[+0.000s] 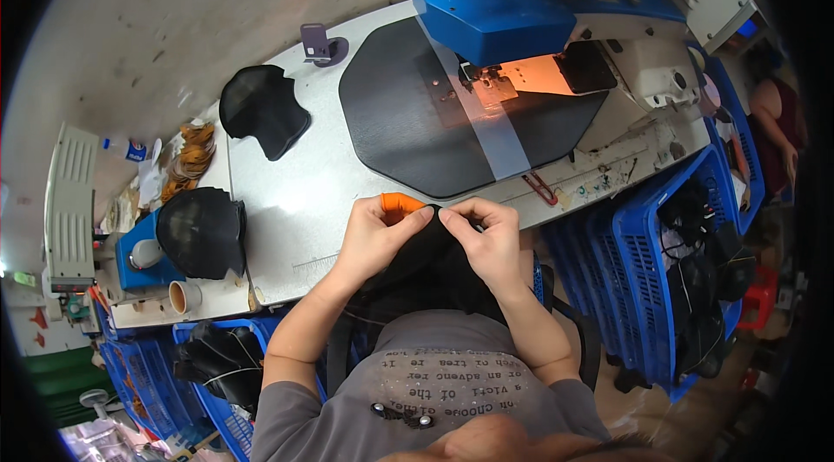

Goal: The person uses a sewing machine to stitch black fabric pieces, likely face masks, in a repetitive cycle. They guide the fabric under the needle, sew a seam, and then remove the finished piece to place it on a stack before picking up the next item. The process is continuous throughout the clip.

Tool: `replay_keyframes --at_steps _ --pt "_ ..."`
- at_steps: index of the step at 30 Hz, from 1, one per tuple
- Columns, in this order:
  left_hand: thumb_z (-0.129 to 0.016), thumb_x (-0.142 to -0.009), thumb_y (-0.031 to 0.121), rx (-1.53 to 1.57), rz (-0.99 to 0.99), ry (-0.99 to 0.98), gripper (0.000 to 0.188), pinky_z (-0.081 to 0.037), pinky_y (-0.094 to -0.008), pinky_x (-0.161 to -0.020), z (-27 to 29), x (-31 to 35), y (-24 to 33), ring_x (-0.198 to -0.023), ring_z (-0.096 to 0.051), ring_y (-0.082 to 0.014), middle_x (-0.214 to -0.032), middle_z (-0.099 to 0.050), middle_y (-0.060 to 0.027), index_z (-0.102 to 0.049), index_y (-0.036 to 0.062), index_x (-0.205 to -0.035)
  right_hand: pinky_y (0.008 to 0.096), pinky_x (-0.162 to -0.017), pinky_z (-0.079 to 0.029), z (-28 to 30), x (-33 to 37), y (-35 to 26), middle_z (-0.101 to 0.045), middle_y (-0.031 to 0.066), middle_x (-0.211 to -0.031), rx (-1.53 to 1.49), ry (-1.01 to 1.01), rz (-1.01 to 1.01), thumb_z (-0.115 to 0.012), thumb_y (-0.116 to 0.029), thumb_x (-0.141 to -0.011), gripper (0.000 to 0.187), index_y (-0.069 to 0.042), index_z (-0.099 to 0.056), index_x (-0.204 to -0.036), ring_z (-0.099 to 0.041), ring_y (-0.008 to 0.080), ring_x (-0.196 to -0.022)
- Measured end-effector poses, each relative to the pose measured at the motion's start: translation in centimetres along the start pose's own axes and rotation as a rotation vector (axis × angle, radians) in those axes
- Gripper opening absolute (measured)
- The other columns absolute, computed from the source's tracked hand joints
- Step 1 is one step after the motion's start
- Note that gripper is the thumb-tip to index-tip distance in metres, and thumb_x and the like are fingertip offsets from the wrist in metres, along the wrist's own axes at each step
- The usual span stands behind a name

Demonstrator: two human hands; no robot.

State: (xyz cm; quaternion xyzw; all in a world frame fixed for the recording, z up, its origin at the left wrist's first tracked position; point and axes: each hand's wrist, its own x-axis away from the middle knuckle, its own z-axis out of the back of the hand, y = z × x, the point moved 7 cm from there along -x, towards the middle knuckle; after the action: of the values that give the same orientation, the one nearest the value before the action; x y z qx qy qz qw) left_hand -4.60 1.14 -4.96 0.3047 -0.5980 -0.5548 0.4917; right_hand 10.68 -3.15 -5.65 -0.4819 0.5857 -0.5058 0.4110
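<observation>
A black piece of fabric [423, 253] hangs between my two hands, just in front of the table's near edge. My left hand [375, 234] pinches its upper edge between thumb and index finger; an orange cover wraps that index finger. Close beside it, my right hand [491, 240] pinches the same edge, the thumb tips almost meeting. The lower part of the fabric merges with dark cloth over my lap, so its outline is hard to tell. Beyond my hands lies a black octagonal mat [391, 114] under a blue sewing machine [491, 10] with its lamp lit.
Black shaped pieces [261, 110] lie on the white table [282, 201] at left, with another black piece [204, 232] nearer. A phone stand [317, 45] is at the back, red snips [540, 188] by the mat. Blue crates [638, 245] stand at right; a cup [184, 297] sits left.
</observation>
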Motion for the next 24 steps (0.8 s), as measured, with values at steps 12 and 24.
replay_keyframes --at_steps 12,24 --pt "-0.071 -0.083 0.008 0.048 -0.015 0.077 0.012 -0.041 -0.0199 -0.055 -0.3 -0.2 1.3 -0.061 -0.053 -0.0027 -0.068 -0.064 0.0013 -0.072 -0.0034 -0.079 0.0199 -0.060 -0.045 -0.1 0.0 -0.7 -0.067 0.0015 -0.072 -0.072 0.058 0.019 -0.068 -0.001 -0.085 0.007 0.005 -0.069 -0.082 -0.057 0.0034 -0.065" --pt "-0.069 -0.085 0.006 0.207 -0.029 0.137 0.009 -0.038 -0.0195 -0.053 -0.8 0.1 0.4 -0.058 -0.048 -0.0017 -0.066 -0.061 0.0035 -0.070 -0.0010 -0.080 0.0206 -0.060 -0.044 -0.1 0.1 -0.8 -0.067 0.0012 -0.071 -0.059 0.087 0.045 -0.068 -0.001 -0.084 0.007 0.005 -0.070 -0.083 -0.056 0.0035 -0.065"
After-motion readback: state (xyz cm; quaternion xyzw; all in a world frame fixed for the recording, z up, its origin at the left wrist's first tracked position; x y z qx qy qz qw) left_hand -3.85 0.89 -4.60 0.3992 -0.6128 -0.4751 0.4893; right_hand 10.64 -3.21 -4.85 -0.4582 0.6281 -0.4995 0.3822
